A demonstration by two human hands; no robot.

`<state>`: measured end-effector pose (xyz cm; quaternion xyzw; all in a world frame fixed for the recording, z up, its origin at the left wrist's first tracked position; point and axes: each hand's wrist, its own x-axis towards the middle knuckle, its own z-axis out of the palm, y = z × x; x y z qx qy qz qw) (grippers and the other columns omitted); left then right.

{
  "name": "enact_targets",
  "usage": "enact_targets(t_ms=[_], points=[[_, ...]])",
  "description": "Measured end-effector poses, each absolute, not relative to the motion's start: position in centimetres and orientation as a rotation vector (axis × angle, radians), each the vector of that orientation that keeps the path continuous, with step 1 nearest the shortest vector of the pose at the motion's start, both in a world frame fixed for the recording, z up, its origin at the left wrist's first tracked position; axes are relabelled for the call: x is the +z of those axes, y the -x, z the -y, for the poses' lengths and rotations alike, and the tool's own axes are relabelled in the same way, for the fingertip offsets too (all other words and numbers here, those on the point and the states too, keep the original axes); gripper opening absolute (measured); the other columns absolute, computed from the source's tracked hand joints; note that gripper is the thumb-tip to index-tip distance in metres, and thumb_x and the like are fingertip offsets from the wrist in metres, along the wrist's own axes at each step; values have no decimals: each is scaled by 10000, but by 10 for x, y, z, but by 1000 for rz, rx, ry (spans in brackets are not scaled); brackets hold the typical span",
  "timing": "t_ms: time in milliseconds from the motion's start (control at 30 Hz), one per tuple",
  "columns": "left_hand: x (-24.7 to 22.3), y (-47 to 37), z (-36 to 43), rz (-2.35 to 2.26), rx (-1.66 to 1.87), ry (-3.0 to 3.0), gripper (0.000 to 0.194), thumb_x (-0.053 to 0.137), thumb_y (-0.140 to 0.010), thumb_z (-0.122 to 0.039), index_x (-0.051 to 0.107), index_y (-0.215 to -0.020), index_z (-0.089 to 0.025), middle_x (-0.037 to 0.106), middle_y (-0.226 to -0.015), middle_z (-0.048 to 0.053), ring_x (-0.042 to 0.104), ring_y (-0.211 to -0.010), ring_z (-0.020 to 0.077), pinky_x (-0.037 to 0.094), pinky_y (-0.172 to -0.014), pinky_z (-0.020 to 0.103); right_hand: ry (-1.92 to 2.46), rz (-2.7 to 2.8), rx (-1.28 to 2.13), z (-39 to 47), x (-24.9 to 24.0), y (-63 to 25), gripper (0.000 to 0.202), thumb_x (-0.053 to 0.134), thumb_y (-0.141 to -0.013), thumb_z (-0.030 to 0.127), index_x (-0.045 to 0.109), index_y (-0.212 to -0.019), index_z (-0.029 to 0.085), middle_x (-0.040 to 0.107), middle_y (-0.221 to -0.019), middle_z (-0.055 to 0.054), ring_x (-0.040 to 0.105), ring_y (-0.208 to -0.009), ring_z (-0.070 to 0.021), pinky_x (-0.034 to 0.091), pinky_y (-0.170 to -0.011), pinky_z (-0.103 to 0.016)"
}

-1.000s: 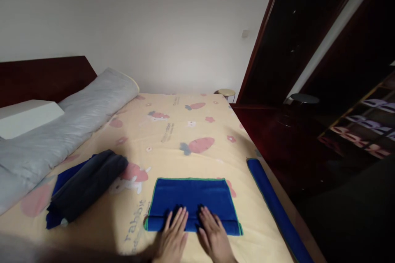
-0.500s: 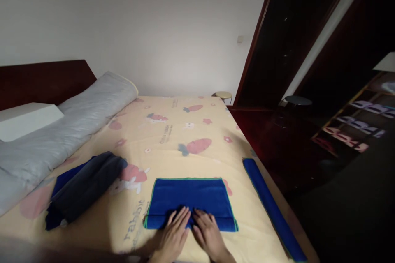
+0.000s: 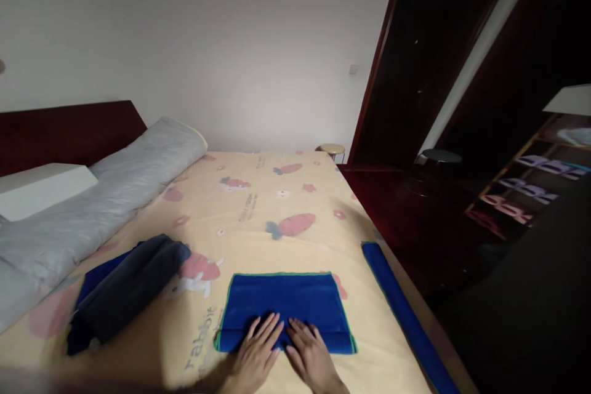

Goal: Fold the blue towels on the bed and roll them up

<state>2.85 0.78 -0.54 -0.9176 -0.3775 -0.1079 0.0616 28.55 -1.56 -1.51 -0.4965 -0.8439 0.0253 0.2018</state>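
Observation:
A blue cloth [image 3: 286,295] with green edging lies on the bed before me, its near edge folded over into a flat strip. My left hand [image 3: 259,345] rests on the left middle of that strip, fingers stretched out. Beside it, my right hand [image 3: 310,348] lies flat on the strip too, fingers extended and a small gap between the hands. Neither hand grips the cloth; both press on it from above. To the right, a long narrow folded blue cloth [image 3: 406,314] runs along the bed's edge. A dark, loosely bundled cloth [image 3: 129,289] with blue parts lies at the left.
The bed [image 3: 258,246] has a yellow sheet printed with carrots and rabbits. A grey rolled quilt [image 3: 138,166] and a white box [image 3: 44,191] lie by the dark headboard [image 3: 69,129]. Stools [image 3: 332,149] and a shoe rack [image 3: 530,172] stand beyond the bed.
The view has tilted up slightly, so everything sits a little lower in the picture. My hands stay flat on the folded strip, with little visible change in the cloth.

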Motion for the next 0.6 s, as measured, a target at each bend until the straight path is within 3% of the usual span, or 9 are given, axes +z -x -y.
enact_targets(t_ms=[133, 233, 467, 600], points=[[-17, 16, -21, 1385, -331, 2564, 560, 352, -998, -345, 152, -1521, -326, 462, -1497, 19, 481, -1335, 182, 411, -1070, 378, 1628, 2213, -51, 13, -29, -328, 427, 406, -973, 484, 564, -1332, 314, 576, -1376, -31, 553, -1258, -245, 459, -970, -401], [-17, 49, -27, 1520, -367, 2415, 578, 366, -989, -361, 149, -1523, -312, 442, -1509, 47, 457, -1356, 235, 371, -1095, 458, 1767, 2070, -146, 19, -36, -367, 443, 396, -974, 467, 560, -1342, 282, 529, -1421, -71, 510, -1300, -280, 463, -968, -447], [-31, -70, -40, 1436, -403, 2686, 591, 299, -996, -282, 57, -1535, -244, 368, -1549, 37, 387, -1401, 166, 368, -1106, 358, 1419, 2365, 278, -19, -13, -278, 425, 369, -993, 343, 478, -1404, 327, 508, -1443, -28, 456, -1348, -199, 395, -1077, -386], [-42, -32, -69, 1755, -240, 2584, 557, 335, -978, -379, 231, -1512, -258, 375, -1540, 60, 398, -1396, 245, 369, -1094, 493, 1675, 2288, 290, -42, -23, -318, 463, 420, -958, 412, 492, -1398, 288, 458, -1477, -63, 395, -1389, -260, 377, -1085, -494]])
